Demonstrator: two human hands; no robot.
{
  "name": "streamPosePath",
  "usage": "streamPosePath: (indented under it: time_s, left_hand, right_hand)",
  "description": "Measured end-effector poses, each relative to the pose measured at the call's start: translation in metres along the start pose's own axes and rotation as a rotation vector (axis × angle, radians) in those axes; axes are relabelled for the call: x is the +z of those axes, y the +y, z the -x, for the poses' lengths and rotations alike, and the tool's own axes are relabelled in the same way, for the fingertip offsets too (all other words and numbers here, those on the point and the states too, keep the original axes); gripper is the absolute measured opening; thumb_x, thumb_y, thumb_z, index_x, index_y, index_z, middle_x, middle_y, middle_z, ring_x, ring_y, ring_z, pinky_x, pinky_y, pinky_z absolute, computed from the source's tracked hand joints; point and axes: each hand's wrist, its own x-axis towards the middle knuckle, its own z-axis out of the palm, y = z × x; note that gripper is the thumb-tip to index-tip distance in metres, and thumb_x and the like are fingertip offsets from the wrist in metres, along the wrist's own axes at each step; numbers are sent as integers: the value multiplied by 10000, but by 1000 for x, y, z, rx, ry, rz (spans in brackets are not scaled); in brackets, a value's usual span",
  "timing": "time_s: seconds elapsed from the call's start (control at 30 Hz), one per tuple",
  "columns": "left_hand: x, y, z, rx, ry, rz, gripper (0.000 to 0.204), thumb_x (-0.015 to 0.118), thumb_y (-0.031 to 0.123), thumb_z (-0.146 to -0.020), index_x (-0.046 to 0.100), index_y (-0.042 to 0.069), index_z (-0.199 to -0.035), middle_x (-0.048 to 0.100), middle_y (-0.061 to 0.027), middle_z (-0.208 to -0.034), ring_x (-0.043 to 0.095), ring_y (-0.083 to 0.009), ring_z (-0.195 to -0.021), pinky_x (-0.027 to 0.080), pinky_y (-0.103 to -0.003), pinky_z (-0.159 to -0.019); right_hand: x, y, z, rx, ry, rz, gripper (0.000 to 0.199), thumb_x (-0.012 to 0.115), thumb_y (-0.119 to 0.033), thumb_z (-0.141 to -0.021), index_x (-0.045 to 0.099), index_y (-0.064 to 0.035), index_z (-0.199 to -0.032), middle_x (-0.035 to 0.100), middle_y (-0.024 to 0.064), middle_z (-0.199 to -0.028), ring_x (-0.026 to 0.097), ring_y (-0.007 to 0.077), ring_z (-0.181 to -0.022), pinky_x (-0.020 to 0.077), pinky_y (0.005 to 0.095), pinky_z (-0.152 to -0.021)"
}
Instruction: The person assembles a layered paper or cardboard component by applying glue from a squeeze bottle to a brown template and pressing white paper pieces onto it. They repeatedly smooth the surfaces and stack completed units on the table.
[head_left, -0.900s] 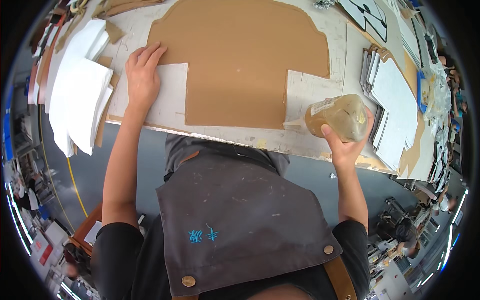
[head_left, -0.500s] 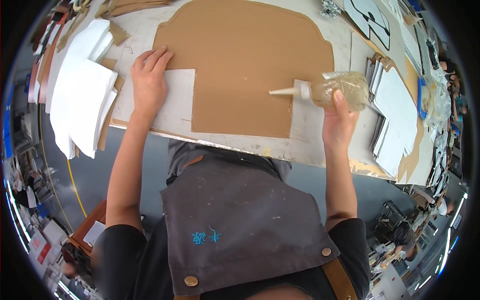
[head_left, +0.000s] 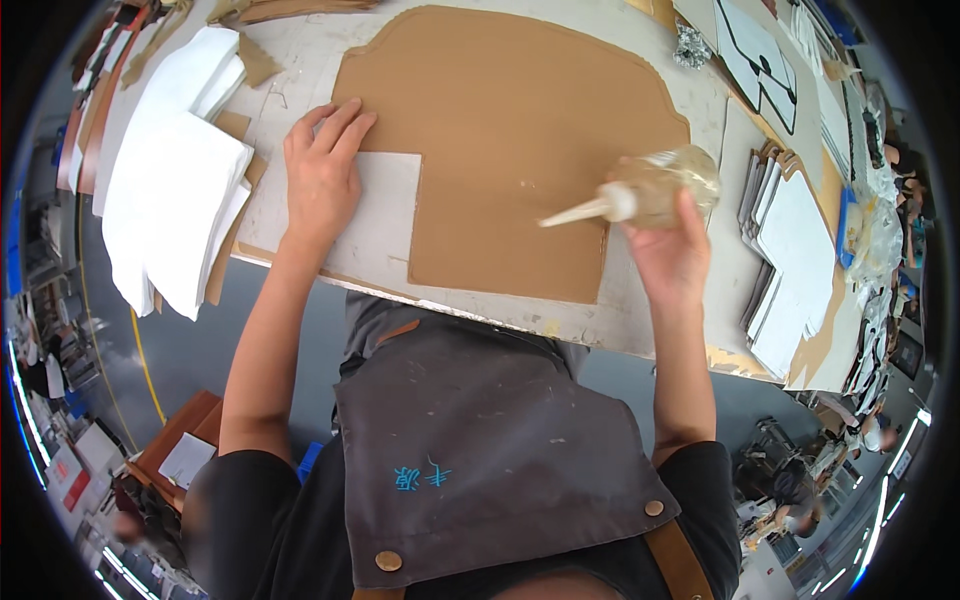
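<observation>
A large flat brown panel (head_left: 510, 130), rounded along its far edge and cut out at its near corners, lies on the pale worktable. My left hand (head_left: 322, 175) rests at the panel's left edge, fingers stretched and fingertips on it, holding nothing. Over the panel's right near part, my right hand (head_left: 668, 250) grips a clear squeeze bottle (head_left: 668, 185) with a yellowish content. The bottle is tilted; its long pale nozzle points left and slightly down above the panel. Whether the tip touches the surface, I cannot tell.
White sheets (head_left: 165, 180) are piled on brown pieces at the left table edge. A stack of white-faced, brown-backed cut pieces (head_left: 790, 260) lies at the right. A crumpled silvery item (head_left: 692, 46) sits at the far right. The table's near edge (head_left: 480, 318) runs before my apron.
The bottle's nozzle has tipped downward, and my right hand has turned with it. The panel and table now appear slightly lower and to the right in view. My left hand stays at the panel's edge.
</observation>
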Motion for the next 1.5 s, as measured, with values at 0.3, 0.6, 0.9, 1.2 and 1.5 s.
streamPosePath:
  time_s: [0.3, 0.6, 0.9, 1.2, 1.5]
  left_hand:
    - [-6, 2, 2, -50, 37, 82, 523, 593, -123, -727, 678, 66, -1207, 625, -68, -1354, 551, -336, -1227, 411, -445, -1027]
    - [-42, -18, 27, -164, 189, 146, 419, 671, -104, -741, 707, 60, -1124, 684, -61, -1178, 599, -319, -1112, 473, -422, -932]
    - [-103, -19, 46, -389, 300, 422, 277, 745, -66, -782, 734, 23, -1044, 702, -95, -965, 636, -253, -866, 515, -337, -749]
    - [-107, -6, 26, -455, 464, 507, 264, 803, -41, -718, 723, 14, -963, 666, -91, -856, 593, -255, -762, 484, -346, -646]
    - [-101, -24, 36, -469, 401, 431, 151, 719, -72, -708, 645, 13, -809, 566, -87, -722, 518, -268, -672, 431, -376, -563]
  right_hand:
    - [-90, -95, 45, -239, 419, 1394, 741, 647, -450, -964, 415, 26, -1482, 604, 213, -1306, 602, 314, -1208, 497, 406, -1001]
    - [-22, -82, 20, -770, 334, 1875, 379, 684, -74, -933, 595, 57, -1278, 673, 177, -1172, 669, 289, -1033, 532, 376, -910]
    - [164, 67, -30, 246, -322, 477, 460, 606, -189, -1026, 512, 69, -1395, 705, 196, -1206, 698, 132, -810, 511, 201, -640]
    - [237, 128, -7, 424, -452, 305, 539, 489, -204, -1075, 338, 77, -1510, 528, 274, -1448, 682, 135, -762, 530, 258, -650]
    - [239, 164, 17, 29, -696, 800, 496, 330, -156, -1110, 258, 31, -1564, 474, 229, -1516, 707, 170, -706, 530, 250, -585]
